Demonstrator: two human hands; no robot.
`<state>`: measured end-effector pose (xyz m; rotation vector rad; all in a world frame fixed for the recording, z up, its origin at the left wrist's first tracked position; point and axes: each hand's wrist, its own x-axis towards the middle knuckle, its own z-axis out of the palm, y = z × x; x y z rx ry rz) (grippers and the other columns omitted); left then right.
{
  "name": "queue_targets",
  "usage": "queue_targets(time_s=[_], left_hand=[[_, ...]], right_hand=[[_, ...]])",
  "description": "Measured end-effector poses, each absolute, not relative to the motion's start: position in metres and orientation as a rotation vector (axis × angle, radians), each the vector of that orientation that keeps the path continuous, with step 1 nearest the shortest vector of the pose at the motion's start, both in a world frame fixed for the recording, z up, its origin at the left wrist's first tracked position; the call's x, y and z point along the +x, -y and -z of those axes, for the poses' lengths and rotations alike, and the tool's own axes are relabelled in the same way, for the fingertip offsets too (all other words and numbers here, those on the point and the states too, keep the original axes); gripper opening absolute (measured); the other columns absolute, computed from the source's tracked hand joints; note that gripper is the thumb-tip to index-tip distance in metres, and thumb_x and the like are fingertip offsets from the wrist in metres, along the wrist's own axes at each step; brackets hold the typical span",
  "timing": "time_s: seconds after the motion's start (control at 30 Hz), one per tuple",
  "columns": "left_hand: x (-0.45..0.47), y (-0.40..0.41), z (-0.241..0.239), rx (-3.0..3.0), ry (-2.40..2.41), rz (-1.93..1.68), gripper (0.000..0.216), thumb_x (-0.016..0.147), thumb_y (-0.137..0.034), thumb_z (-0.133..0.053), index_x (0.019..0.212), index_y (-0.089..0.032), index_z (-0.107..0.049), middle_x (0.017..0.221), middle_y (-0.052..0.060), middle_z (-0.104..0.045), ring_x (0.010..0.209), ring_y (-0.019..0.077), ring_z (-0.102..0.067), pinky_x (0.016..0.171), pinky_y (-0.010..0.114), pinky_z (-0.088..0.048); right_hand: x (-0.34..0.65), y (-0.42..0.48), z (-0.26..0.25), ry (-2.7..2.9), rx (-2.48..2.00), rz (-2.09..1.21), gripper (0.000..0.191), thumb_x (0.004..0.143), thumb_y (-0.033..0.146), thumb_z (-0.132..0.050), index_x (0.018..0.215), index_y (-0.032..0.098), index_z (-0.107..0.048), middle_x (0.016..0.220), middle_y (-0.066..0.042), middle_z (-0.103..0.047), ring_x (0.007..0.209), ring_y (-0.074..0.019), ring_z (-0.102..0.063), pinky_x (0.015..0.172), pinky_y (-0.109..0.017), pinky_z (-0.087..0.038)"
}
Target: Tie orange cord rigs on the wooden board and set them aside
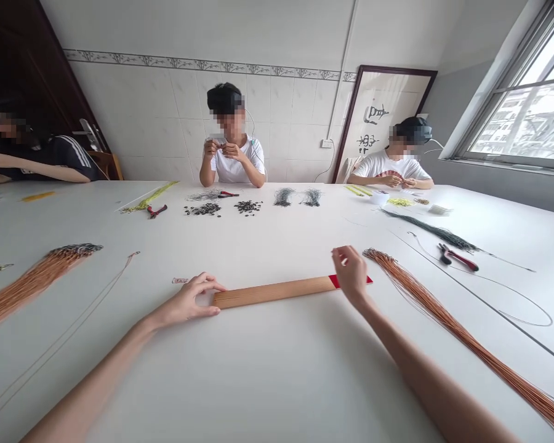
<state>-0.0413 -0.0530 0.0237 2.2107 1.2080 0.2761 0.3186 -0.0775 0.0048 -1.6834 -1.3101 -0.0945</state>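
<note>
A long wooden ruler (277, 290) with a red right end lies flat on the white table (268, 369) in front of me. My left hand (191, 301) rests at its left end, fingers stretched out and touching the wood. My right hand (351, 274) covers the red end, fingers curled down on it. A thick bundle of copper-coloured wires (443, 317) runs from just right of my right hand toward the lower right corner.
Another copper wire bundle (32, 280) lies at the left, with a thin single wire (74, 320) beside it. Red-handled pliers (457, 256) and dark wires (431, 231) sit at the right. Three other people sit at the far side with small piles of parts (248, 207).
</note>
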Motion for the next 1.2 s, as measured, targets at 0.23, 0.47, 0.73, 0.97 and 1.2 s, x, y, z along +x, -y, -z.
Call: queue_targets(time_s=[0.23, 0.47, 0.73, 0.97, 1.2], left_hand=[[-0.045, 0.055, -0.020, 2.121, -1.184, -0.382, 0.036, 0.072, -0.045, -0.057, 0.103, -0.029, -0.060, 0.102, 0.002, -0.046, 0.099, 0.0217, -0.051, 0.085, 0.029, -0.044], [-0.046, 0.055, -0.015, 2.134, -1.215, -0.435, 0.034, 0.070, -0.042, -0.060, 0.102, -0.029, -0.062, 0.103, 0.003, -0.052, 0.102, 0.0225, -0.050, 0.090, 0.032, -0.042], [-0.046, 0.055, -0.012, 2.022, -1.268, -0.494, 0.036, 0.070, -0.037, -0.061, 0.105, -0.029, -0.058, 0.105, 0.002, -0.056, 0.094, 0.0207, -0.051, 0.085, 0.031, -0.044], [-0.047, 0.053, -0.010, 2.043, -1.297, -0.469, 0.037, 0.070, -0.038, -0.060, 0.106, -0.028, -0.057, 0.098, 0.003, -0.056, 0.093, 0.0207, -0.051, 0.084, 0.030, -0.044], [-0.045, 0.056, -0.016, 2.049, -1.306, -0.446, 0.038, 0.071, -0.039, -0.058, 0.106, -0.025, -0.056, 0.096, 0.004, -0.055, 0.092, 0.0204, -0.051, 0.083, 0.030, -0.044]], right_hand=[[0.400, 0.073, 0.010, 1.485, -2.349, 0.486, 0.025, 0.082, 0.023, -0.042, 0.095, 0.010, -0.059, 0.099, -0.013, -0.058, 0.091, -0.0239, -0.046, 0.076, -0.032, -0.032], [0.418, 0.064, 0.014, 1.385, -2.639, 0.512, 0.030, 0.083, 0.015, -0.038, 0.098, 0.001, -0.060, 0.098, -0.021, -0.057, 0.091, -0.0259, -0.047, 0.076, -0.033, -0.030], [0.424, 0.063, 0.017, 1.348, -2.649, 0.438, 0.028, 0.081, 0.010, -0.037, 0.093, 0.005, -0.062, 0.094, -0.019, -0.059, 0.090, -0.0248, -0.050, 0.077, -0.032, -0.031], [0.427, 0.062, 0.018, 1.316, -2.572, 0.364, 0.027, 0.081, 0.012, -0.037, 0.088, 0.008, -0.062, 0.091, -0.016, -0.060, 0.084, -0.0218, -0.050, 0.075, -0.031, -0.031], [0.434, 0.065, 0.019, 1.218, -2.430, 0.300, 0.027, 0.080, 0.016, -0.037, 0.092, 0.011, -0.061, 0.091, -0.013, -0.061, 0.081, -0.0214, -0.051, 0.069, -0.030, -0.035]])
